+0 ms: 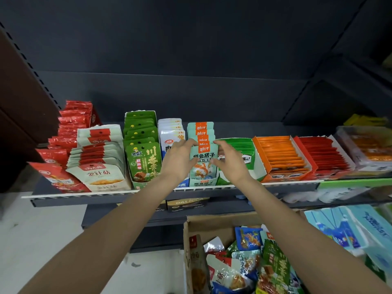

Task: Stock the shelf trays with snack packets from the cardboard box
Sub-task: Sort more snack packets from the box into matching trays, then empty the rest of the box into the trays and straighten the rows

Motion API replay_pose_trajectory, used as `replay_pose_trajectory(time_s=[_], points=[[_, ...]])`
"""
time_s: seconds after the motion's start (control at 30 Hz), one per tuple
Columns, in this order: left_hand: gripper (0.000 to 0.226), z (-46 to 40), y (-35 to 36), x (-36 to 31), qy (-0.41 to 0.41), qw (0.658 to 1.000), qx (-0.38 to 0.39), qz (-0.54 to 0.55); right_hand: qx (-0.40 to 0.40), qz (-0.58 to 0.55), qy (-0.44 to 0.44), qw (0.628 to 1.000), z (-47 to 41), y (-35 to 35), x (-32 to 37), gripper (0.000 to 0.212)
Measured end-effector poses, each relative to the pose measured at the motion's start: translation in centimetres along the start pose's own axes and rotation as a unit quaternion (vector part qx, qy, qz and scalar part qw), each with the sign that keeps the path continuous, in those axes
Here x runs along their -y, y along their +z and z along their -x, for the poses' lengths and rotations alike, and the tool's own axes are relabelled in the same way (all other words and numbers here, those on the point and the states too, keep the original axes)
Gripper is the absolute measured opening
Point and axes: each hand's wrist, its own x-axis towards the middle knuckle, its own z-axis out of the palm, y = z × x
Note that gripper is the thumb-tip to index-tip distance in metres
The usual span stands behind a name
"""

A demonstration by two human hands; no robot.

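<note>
Two hands — left hand [179,160], right hand [230,161]. One cardboard box [212,222]. On the shelf [127,194], about nine rows of snack packets [203,158] — exact packets uncountable.

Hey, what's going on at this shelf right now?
A person is stocking a dark shelf of snack trays. Both hands are at the row of pale teal packets with orange tabs: the left hand touches the front packet's left edge and the right hand its right edge, seemingly squaring it in its tray. Below, an open cardboard box holds more mixed packets.
</note>
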Motion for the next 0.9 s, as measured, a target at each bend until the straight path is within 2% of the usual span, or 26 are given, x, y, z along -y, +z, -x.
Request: replay_pose_trajectory(time_s=[0.2, 0.27, 0.33, 0.43, 0.5, 0.6, 0.67, 0.73, 0.8, 0.9], points=[[0.048, 2.0, 0.3, -1.7, 0.018, 0.989, -0.07, -0.125, -0.007, -0.01, 0.007, 1.0, 2.3, -1.2, 0.0, 0.05], [0.041, 3.8, 1.1, -2.5, 0.049, 0.987, -0.101, -0.114, 0.001, -0.016, 0.02, 1.0, 4.2, -1.9, -0.9, 0.04], [0.03, 5.7, 2.4, -3.2, 0.087, 0.989, -0.099, -0.073, 0.027, -0.036, 0.035, 0.998, 6.6, -2.5, -2.3, 0.028], [0.026, 8.9, 5.1, -5.0, 0.106, 0.993, 0.013, -0.039, 0.058, -0.049, 0.058, 0.995, 10.6, -2.3, -5.4, 0.021], [0.028, 10.8, 7.1, -6.3, 0.108, 0.987, 0.103, -0.064, 0.074, -0.024, 0.066, 0.995, 13.0, -1.5, -7.9, 0.019], [0.028, 13.0, 10.4, -7.6, 0.06, 0.969, 0.217, -0.097, 0.136, 0.044, 0.096, 0.985, 15.5, -0.3, -11.6, 0.019], [0.034, 14.3, 12.8, -7.8, 0.013, 0.953, 0.276, -0.125, 0.215, 0.099, 0.116, 0.965, 16.6, 0.7, -14.1, 0.029], [0.045, 15.5, 14.9, -7.4, -0.037, 0.933, 0.324, -0.15, 0.289, 0.128, 0.118, 0.941, 17.7, 1.8, -16.3, 0.049], [0.052, 16.7, 16.6, -6.8, -0.06, 0.917, 0.355, -0.171, 0.328, 0.148, 0.12, 0.925, 18.8, 2.5, -17.9, 0.063], [0.053, 18.0, 18.4, -6.0, -0.082, 0.904, 0.38, -0.178, 0.303, 0.216, 0.086, 0.924, 19.2, 2.8, -19.2, 0.058]])
